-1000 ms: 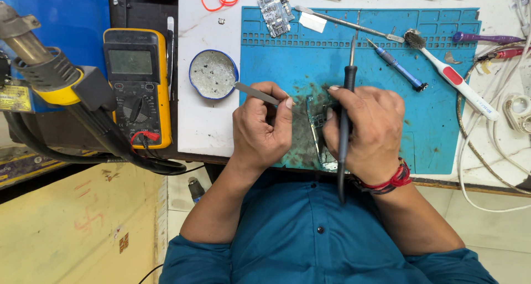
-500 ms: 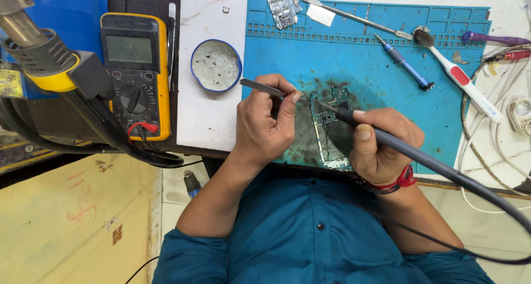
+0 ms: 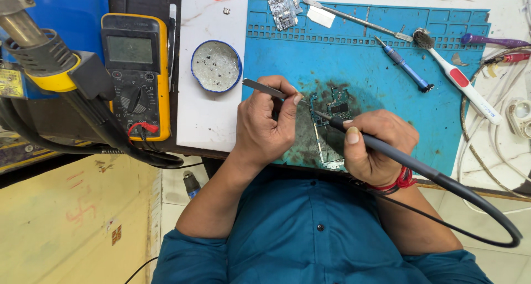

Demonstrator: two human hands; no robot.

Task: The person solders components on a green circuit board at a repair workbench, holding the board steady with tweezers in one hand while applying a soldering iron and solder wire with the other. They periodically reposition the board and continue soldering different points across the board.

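Two hands work one thin, brittle-looking circuit board [image 3: 332, 109]: the left hand [image 3: 265, 123] pinches tweezers [image 3: 265, 88], the right hand [image 3: 373, 145] grips a soldering iron [image 3: 398, 156] (its tip apparently touching the board), so edges seem the safest hold.

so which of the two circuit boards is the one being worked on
The dark circuit board between the left hand and right hand, on the mat's stained patch. The other board lies untouched at the mat's top edge.

Two hands: left hand [image 3: 265, 126], right hand [image 3: 373, 145]. One pair of tweezers [image 3: 265, 88], one soldering iron [image 3: 398, 159], two circuit boards: one [image 3: 334, 104] by the fingers, one [image 3: 283, 6] well beyond. One screwdriver [image 3: 404, 68], one toothbrush [image 3: 459, 82], one round tin [image 3: 216, 66], one multimeter [image 3: 135, 68]
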